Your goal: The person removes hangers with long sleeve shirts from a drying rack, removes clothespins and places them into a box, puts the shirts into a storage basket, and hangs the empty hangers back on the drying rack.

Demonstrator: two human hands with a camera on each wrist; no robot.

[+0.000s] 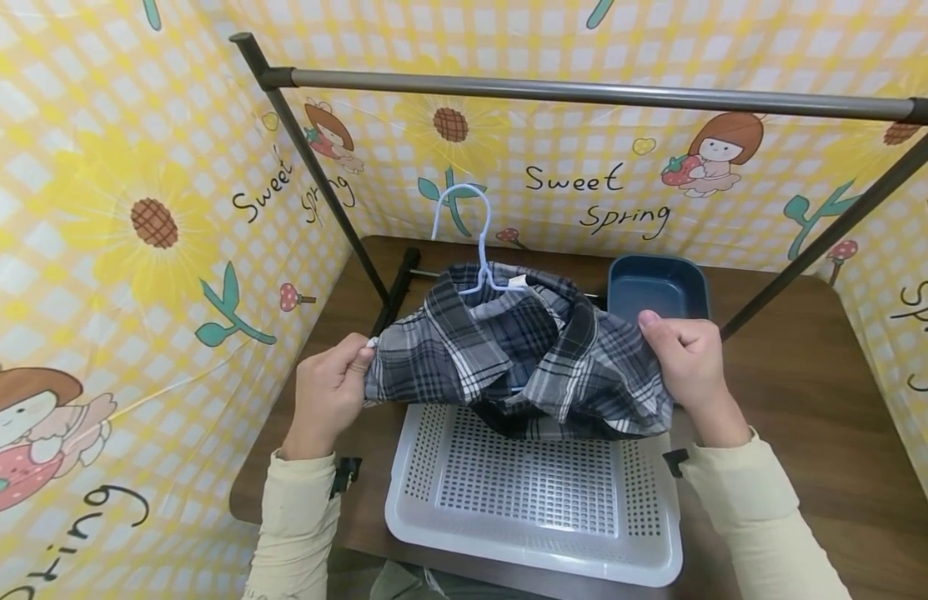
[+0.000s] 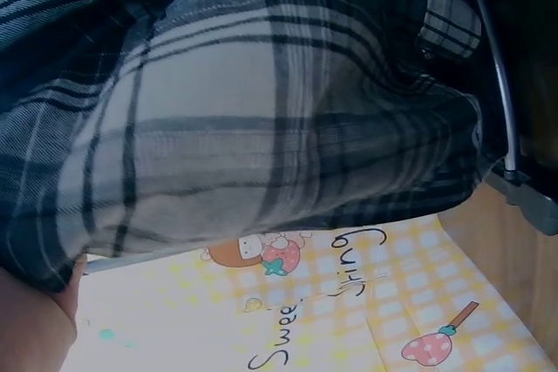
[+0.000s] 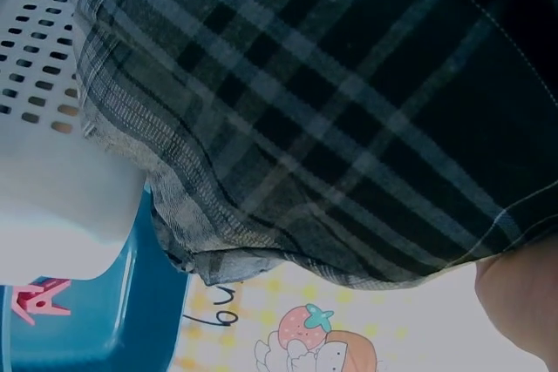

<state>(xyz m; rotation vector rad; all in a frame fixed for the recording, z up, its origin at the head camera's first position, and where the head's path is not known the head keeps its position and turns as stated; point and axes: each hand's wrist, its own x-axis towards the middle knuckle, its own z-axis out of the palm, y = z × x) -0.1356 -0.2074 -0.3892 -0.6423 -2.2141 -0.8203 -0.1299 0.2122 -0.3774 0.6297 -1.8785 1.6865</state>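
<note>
A black, grey and white plaid shirt (image 1: pixel 539 358) hangs spread between both hands, its collar facing up. Inside the collar sits a pale blue clothes hanger (image 1: pixel 484 242), hook upright; the rest of it is mostly hidden by cloth. My left hand (image 1: pixel 330 396) pinches the shirt's left-hand end as seen in the head view. At the opposite end, my right hand (image 1: pixel 692 371) grips the fabric with curled fingers, thumb on top. Both wrist views are filled mostly by plaid cloth, with only part of each hand showing at a lower corner.
Below the shirt, a white perforated basket (image 1: pixel 539 550) stands on the brown table (image 1: pixel 824 417). A clothes rack with a horizontal bar (image 1: pixel 584 90) spans the back. The blue bin (image 1: pixel 659 279) behind the right hand holds a pink clothespin (image 3: pixel 39 300).
</note>
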